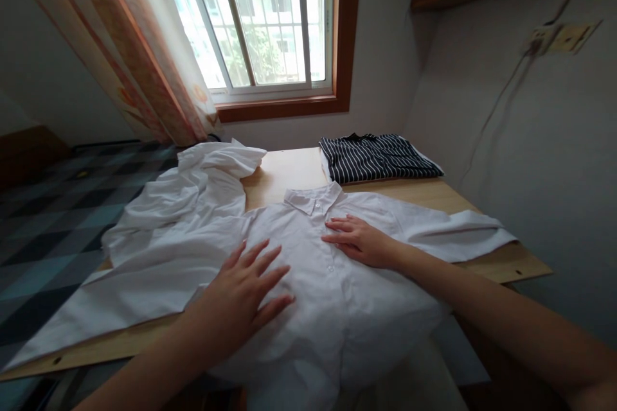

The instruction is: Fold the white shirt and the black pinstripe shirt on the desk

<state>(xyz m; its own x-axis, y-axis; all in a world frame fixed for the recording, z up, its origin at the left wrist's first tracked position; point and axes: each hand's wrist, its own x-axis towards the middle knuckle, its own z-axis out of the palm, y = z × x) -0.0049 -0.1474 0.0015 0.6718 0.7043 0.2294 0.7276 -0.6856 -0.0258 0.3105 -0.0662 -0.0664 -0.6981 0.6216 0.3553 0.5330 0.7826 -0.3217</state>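
Note:
A white button-up shirt lies front side up on a wooden board, collar toward the window and sleeves spread to both sides. Its lower part hangs over the near edge. My left hand is over the left side of the shirt's front, palm down with fingers spread. On the other side of the button line, my right hand rests flat near the chest, fingertips close to the buttons. Neither hand grips the cloth.
Crumpled white cloth lies at the back left, beside the left sleeve. Dark striped folded clothing sits at the board's back right. A checked bedspread is left of the wooden board. A cord hangs on the right wall.

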